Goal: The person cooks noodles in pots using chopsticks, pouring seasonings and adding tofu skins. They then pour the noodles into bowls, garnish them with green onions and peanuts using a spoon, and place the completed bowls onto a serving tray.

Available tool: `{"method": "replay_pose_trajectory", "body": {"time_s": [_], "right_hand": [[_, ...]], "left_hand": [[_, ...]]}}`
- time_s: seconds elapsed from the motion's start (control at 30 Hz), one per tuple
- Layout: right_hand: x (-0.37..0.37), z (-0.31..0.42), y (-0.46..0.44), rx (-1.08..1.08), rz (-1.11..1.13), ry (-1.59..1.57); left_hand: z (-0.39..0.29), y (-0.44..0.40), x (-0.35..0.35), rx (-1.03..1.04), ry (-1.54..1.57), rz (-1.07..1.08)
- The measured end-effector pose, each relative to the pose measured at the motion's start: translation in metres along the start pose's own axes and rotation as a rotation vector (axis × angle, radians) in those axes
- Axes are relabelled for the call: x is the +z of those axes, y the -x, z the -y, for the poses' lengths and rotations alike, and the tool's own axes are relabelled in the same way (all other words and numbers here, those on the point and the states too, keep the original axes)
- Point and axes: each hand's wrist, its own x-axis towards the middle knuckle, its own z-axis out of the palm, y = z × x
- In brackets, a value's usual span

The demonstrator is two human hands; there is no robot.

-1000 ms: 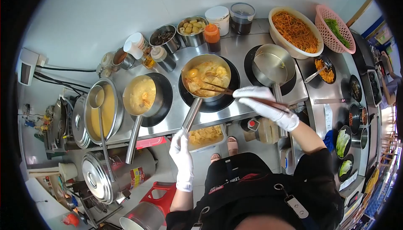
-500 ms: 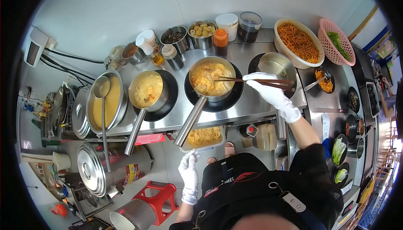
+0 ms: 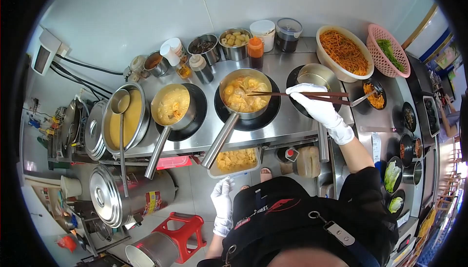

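Steel bench: the middle saucepan stood filled with food; stirring seemed unfinished, nothing yet lifted out. Right hand gripped chopsticks, tips in the food; left hand hung below, fingers bunched, apparently empty.

The middle saucepan is shiny metal, the chopsticks smooth, wood-like.

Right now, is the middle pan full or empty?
Not empty: yellowish food spreads across the middle pan, where chopsticks from the right hand reach.
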Motion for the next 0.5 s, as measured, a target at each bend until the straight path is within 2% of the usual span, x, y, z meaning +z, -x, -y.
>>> {"method": "replay_pose_trajectory", "body": {"time_s": [0.07, 0.13, 0.17, 0.3, 0.33, 0.47, 0.5], "right_hand": [[0.009, -0.009, -0.003, 0.097, 0.057, -0.123], [0.026, -0.013, -0.006, 0.146, 0.159, 0.081], [0.030, -0.020, -0.011, 0.219, 0.185, 0.039], [0.010, -0.013, -0.021, 0.121, 0.029, 0.005], [-0.002, 0.004, -0.024, 0.032, 0.036, 0.114], [0.001, 0.014, -0.032, 0.156, 0.151, 0.236], [0.013, -0.005, -0.030, 0.148, 0.110, 0.143]], "left_hand": [[0.000, 0.000, 0.000, -0.005, 0.002, -0.005], [0.001, -0.002, 0.000, 0.006, -0.021, -0.005], [0.001, -0.002, -0.001, 0.006, -0.023, -0.003], [0.001, -0.005, 0.000, 0.016, -0.021, 0.002], [0.002, -0.005, -0.001, 0.014, -0.019, 0.000], [0.010, -0.005, -0.006, -0.018, 0.050, -0.029], [0.011, -0.005, -0.006, -0.021, 0.051, -0.027]]}}
